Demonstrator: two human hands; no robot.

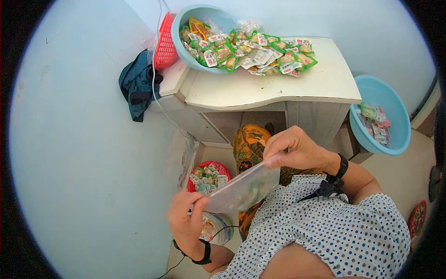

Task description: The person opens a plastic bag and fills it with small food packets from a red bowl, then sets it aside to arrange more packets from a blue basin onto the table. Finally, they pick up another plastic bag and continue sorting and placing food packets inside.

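Below the desk (260, 88), close to my body: one clear plastic bag (244, 189), held stretched between both hands. Left hand (186, 221) pinches the lower corner, its fingers (200, 207) clenched on the film; right hand (297, 149) pinches the upper edge, fingers (278, 148) likewise closed on the bag. Held at two opposite ends, the bag stays taut and flat, which I judge keeps its mouth manageable. Something greenish shows faintly through the film; I cannot tell what.

On the desk top, rear: one tipped blue basin (195, 28), its load of green-edged snack packets (253, 53) spilling across the surface, presumably tilted to let them slide within reach. Beside it, left: one red basket (165, 44), with a dark cloth (137, 83) hanging below.

Right of the desk, lower: a second blue basin (395, 111) holding a few packets.

Floor level, just beyond my left hand: one red bowl (209, 176) filled with mixed packets, close under the bag's lower corner. Black wristbands on both wrists; dotted shirt (334, 228) in the foreground.
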